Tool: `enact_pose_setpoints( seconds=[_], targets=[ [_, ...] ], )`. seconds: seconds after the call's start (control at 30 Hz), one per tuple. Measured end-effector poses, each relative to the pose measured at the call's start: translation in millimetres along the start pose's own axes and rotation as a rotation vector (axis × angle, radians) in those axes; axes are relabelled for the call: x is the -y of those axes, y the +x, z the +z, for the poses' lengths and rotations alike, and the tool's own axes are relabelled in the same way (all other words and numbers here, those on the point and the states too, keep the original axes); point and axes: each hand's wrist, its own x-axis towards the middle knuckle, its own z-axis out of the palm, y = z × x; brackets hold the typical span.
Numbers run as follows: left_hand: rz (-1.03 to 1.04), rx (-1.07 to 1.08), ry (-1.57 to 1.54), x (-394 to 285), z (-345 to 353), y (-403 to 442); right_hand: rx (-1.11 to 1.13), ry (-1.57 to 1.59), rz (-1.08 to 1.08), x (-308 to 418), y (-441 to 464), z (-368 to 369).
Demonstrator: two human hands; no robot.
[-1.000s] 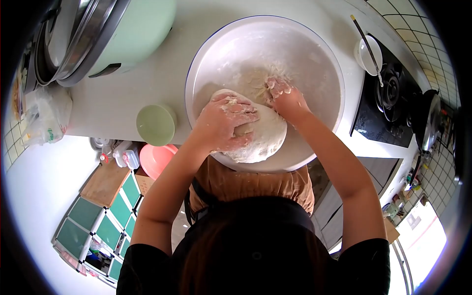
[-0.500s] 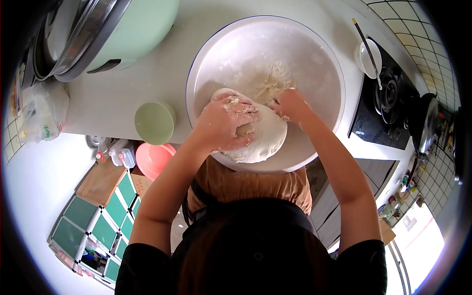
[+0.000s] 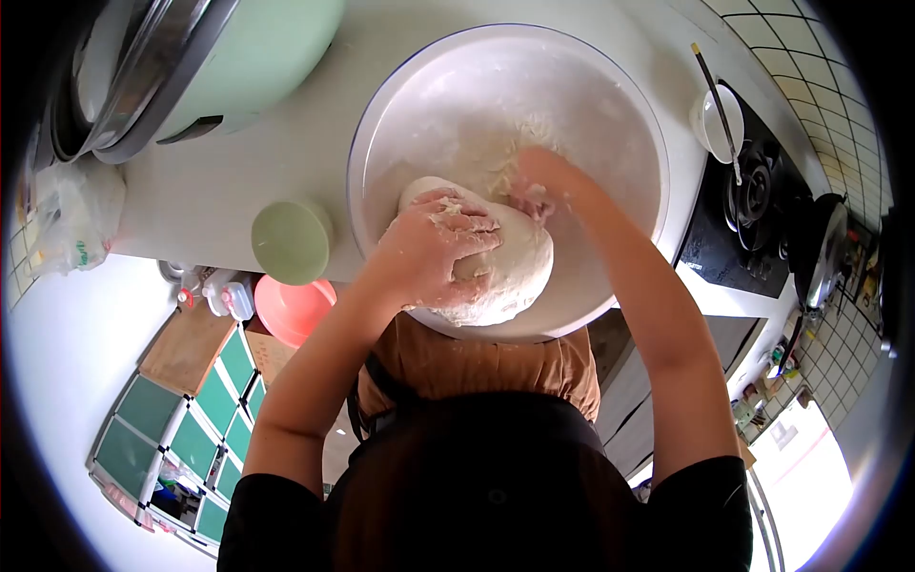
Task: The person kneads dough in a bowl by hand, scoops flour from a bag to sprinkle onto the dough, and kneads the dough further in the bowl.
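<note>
A large, smooth lump of pale dough (image 3: 519, 257) sits in the near part of a wide white basin with a blue rim (image 3: 610, 105). My left hand (image 3: 438, 243) is wrapped over the dough's left side, fingers spread and bits of dough stuck to them. Just beyond the lump, my right hand (image 3: 538, 181) is curled down at the basin's floor, close to the dough's far edge. Its fingertips are blurred and partly hidden. Ragged dough scraps (image 3: 534, 132) cling to the basin floor beside it.
Left of the basin, a green bowl (image 3: 292, 242) stands at the counter's edge. A big pale-green pot (image 3: 257, 76) is at the back left, near a plastic bag (image 3: 81, 214). On the right, a white bowl with chopsticks (image 3: 710, 124) stands by a black stove (image 3: 734, 234).
My right hand has swept left and inward over the basin floor, across the scraps. My left hand stays on the dough. The whole view has shifted slightly.
</note>
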Motion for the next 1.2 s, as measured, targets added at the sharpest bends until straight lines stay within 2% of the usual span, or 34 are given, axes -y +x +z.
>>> enact_pose_setpoints(
  seconds=[0.07,0.1,0.17,0.23,0.33,0.43,0.53,0.63,0.7,0.8,0.87,0.9,0.97,1.03,1.1,1.17,1.2],
  targets=[
    [0.0,0.003,0.002,-0.7,0.8,0.2,-0.056,0.384,-0.089,-0.3,5.9,-2.7],
    [-0.002,-0.003,0.004,-2.2,-0.8,-0.6,-0.216,0.702,-0.179,-4.8,8.1,3.0],
    [-0.016,0.001,0.001,-2.0,-2.1,-2.5,-0.36,0.815,-0.276,-11.5,12.7,2.6],
    [-0.031,0.034,-0.007,-0.3,-5.0,-5.6,-0.322,0.428,-0.292,-18.2,10.8,-10.3],
    [-0.015,0.0,-0.003,-1.4,-4.3,-5.9,-0.024,0.315,0.03,-13.2,-13.9,-1.6],
    [-0.005,-0.03,-0.014,-0.8,-1.1,-6.7,-0.269,0.67,0.074,-21.1,-19.8,-11.1],
    [-0.003,-0.011,-0.015,0.3,0.6,-7.0,-0.628,0.657,-0.076,1.1,-10.4,-33.4],
    [0.02,-0.012,-0.039,2.3,1.0,-7.1,-0.492,0.549,-0.091,1.8,14.7,-18.6],
    [0.001,0.016,-0.05,3.7,-0.1,-7.5,-0.171,0.672,-0.333,-3.1,32.5,10.9],
    [0.016,0.012,-0.062,5.1,1.9,-8.7,0.052,0.624,-0.659,-7.8,34.0,8.8],
    [0.019,0.0,-0.059,6.5,1.9,-9.5,0.103,0.692,-0.581,-27.4,47.5,-10.1],
    [0.011,-0.004,-0.059,5.7,2.7,-9.9,0.123,0.807,-0.39,-51.1,66.9,-23.5],
    [0.0,0.003,-0.06,3.2,4.2,-10.8,0.022,0.809,-0.225,-52.7,62.9,-20.8],
    [-0.004,0.017,-0.043,3.2,1.6,-9.0,-0.212,0.578,-0.3,-4.8,23.6,0.9],
    [0.009,0.018,-0.059,4.7,-0.2,-8.3,-0.133,0.551,-0.638,4.2,29.7,15.6],
    [0.021,0.012,-0.067,4.9,2.0,-8.3,-0.084,0.629,-0.946,-22.0,49.2,26.6],
    [0.024,0.001,-0.06,5.9,3.9,-8.5,-0.072,0.721,-1.092,-60.9,76.7,22.5]
  ],
)
